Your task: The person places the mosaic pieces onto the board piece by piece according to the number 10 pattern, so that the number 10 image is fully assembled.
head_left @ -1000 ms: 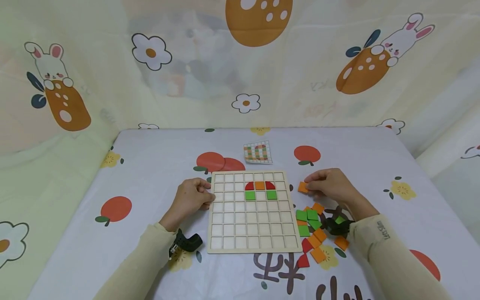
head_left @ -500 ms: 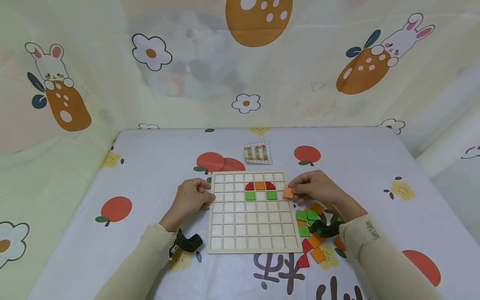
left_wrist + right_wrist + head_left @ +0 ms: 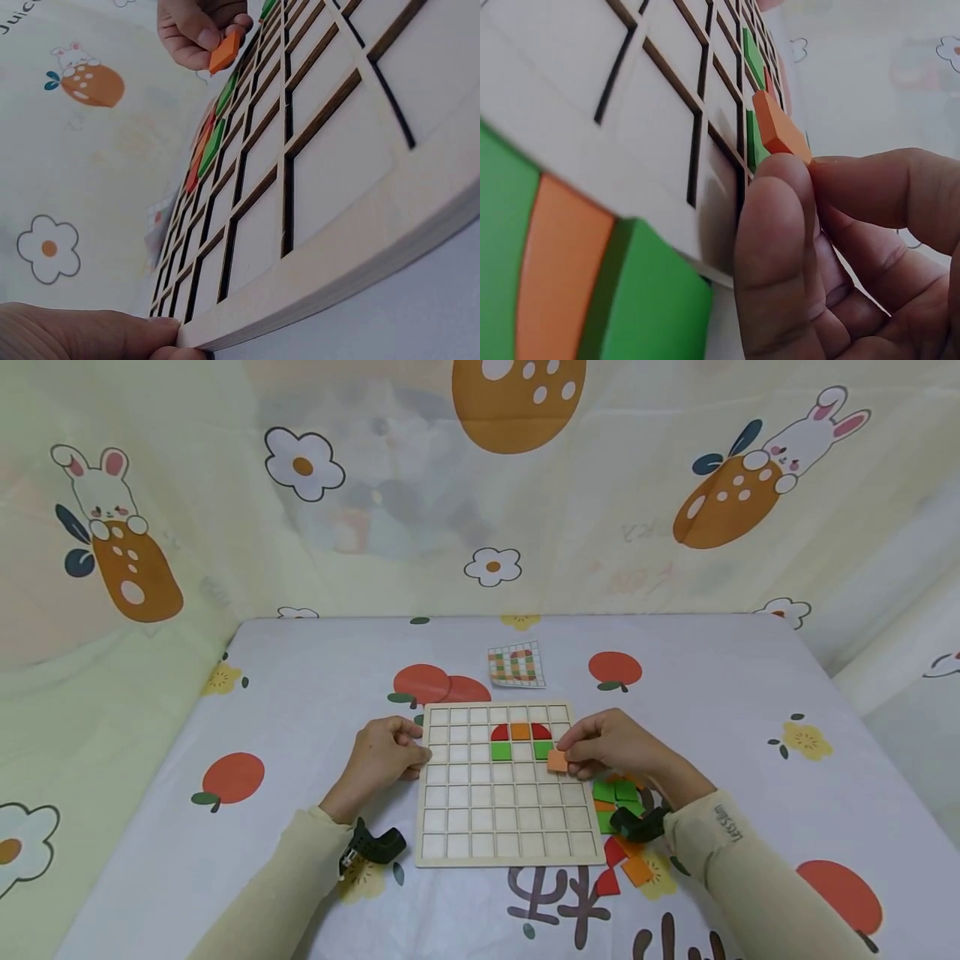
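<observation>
A wooden grid board (image 3: 480, 818) lies flat on the table, its cells framed by raised strips. My left hand (image 3: 381, 753) grips the board's left edge, the thumb at the rim in the left wrist view. Between thumb and fingers, my right hand (image 3: 617, 747) pinches an orange square tile (image 3: 557, 761), held tilted over the board's right side in the right wrist view. Near it, several tiles sit in the cells: an orange square (image 3: 520, 732) between two rounded red pieces (image 3: 499, 732), with two green squares (image 3: 501, 751) in the row below.
Loose green tiles (image 3: 603, 791), orange tiles (image 3: 637, 870) and red pieces (image 3: 607, 883) lie beside the board's right edge, partly under my right wrist. Behind the board is a small card (image 3: 515, 665) printed with a coloured grid pattern. A printed cloth (image 3: 315, 652) covers the table.
My right hand has carried the orange tile leftward and nearer to me, from beside the board to over its right-hand cells. The left hand stays at the left edge.
</observation>
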`<act>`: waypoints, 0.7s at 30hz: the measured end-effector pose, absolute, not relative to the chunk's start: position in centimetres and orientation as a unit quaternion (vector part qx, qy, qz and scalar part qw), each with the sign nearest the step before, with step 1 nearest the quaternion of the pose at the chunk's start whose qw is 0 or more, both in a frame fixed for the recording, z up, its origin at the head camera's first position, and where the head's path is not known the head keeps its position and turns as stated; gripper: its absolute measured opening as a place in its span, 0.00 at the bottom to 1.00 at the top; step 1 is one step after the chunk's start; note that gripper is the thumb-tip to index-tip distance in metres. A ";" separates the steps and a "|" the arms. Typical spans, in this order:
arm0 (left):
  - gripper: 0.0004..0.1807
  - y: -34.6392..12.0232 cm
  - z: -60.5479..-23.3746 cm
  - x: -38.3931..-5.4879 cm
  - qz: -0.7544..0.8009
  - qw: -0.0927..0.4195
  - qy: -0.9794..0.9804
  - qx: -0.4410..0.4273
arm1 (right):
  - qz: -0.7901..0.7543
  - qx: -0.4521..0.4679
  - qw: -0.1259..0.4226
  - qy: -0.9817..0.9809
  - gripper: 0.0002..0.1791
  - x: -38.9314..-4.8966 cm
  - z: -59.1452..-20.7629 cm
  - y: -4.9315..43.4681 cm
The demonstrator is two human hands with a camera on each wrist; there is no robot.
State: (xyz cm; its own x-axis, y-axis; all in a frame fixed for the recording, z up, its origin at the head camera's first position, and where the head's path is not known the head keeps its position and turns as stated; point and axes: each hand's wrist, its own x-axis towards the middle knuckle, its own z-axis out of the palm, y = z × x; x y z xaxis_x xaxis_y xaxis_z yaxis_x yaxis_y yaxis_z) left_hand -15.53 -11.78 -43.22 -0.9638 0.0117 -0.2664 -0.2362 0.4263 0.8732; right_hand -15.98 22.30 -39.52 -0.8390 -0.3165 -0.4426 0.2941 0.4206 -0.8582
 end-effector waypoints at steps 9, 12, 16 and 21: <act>0.15 -11.7 -43.3 -15.5 0.540 0.122 0.830 -0.067 | -0.530 -0.007 0.292 0.796 0.10 -15.8 -39.6 21.7; 0.15 -11.7 -43.4 -15.5 0.541 0.121 0.830 -0.066 | -0.524 -0.010 0.291 0.801 0.09 -15.9 -39.7 21.6; 0.14 -11.8 -43.4 -15.6 0.541 0.120 0.830 -0.066 | -0.513 -0.021 0.287 0.808 0.09 -15.9 -39.9 21.4; 0.14 -11.9 -43.4 -15.6 0.540 0.120 0.830 -0.070 | -0.507 -0.028 0.288 0.812 0.08 -16.0 -39.9 21.2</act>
State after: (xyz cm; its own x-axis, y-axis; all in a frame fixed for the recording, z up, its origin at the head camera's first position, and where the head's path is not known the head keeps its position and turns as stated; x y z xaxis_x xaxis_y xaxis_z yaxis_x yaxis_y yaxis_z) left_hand -15.58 -11.85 -43.36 -0.9615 0.0128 -0.2744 -0.2456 0.4069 0.8798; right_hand -15.96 21.17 -39.90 -0.8330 -0.3367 -0.4391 0.2470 0.4839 -0.8395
